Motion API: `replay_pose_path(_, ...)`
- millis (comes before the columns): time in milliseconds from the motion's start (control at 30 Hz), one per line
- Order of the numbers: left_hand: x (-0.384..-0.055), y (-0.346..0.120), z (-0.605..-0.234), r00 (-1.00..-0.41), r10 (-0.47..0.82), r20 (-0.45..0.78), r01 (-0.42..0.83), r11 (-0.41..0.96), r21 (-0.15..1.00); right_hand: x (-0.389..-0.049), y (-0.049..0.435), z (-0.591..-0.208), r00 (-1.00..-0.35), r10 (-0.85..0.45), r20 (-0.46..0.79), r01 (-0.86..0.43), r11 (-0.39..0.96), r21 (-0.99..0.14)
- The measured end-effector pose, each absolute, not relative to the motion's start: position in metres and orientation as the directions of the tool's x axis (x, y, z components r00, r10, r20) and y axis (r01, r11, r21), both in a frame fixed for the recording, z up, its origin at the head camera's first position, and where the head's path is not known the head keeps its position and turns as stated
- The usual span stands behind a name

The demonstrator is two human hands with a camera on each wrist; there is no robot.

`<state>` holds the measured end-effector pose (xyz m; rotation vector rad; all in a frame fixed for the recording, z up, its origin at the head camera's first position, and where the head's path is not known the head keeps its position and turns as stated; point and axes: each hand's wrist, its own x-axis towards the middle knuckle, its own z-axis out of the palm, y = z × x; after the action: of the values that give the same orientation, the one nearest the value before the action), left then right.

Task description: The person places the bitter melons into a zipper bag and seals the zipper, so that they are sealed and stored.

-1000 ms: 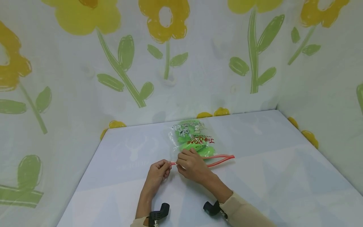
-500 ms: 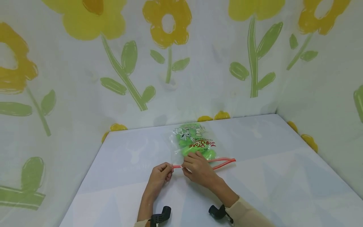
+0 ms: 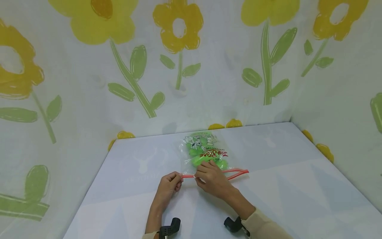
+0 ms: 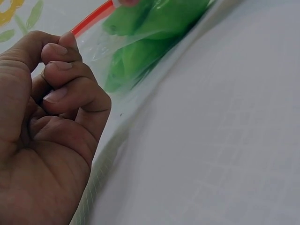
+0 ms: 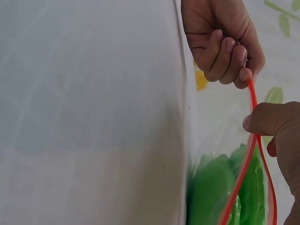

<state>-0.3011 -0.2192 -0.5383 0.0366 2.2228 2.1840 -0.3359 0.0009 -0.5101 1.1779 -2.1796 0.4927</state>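
Observation:
A clear zip bag (image 3: 213, 153) with red lettering and cartoon prints lies on the table, several bright green things (image 5: 211, 187) inside it; what they are is unclear through the plastic. Along its near edge runs a red zip strip (image 3: 238, 171). My left hand (image 3: 167, 186) pinches the strip's left end between thumb and forefinger, other fingers curled. Just to its right, my right hand (image 3: 213, 180) pinches the strip at a small white piece (image 3: 194, 176). Between the hands the strip is a single line; beyond the right hand it parts into two, meeting again at the right end.
The white table (image 3: 286, 199) has pale blue shapes on it. A flower-printed curtain (image 3: 215, 66) stands behind the table and along its sides. Black wrist cameras (image 3: 170, 227) sit on both forearms.
My right hand has slid rightward along the strip, away from the left hand, and the joined stretch between them has grown longer. The left hand still holds its end. The head view has tilted slightly up.

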Motion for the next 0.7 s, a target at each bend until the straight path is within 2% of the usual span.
replay_pose_path(433, -0.301, -0.219, -0.536, -1.000, 0.027, 0.002, 0.002, 0.013, 1.000, -0.339, 0.013, -0.511, -0.380, -0.631, 0.676, -0.864, 0.503, -0.016)
replay_pose_path(700, -0.301, -0.219, -0.535, -1.000, 0.021, 0.001, 0.001, 0.008, 1.000, -0.338, 0.021, -0.511, -0.423, -0.616, 0.665, -0.861, 0.502, -0.083)
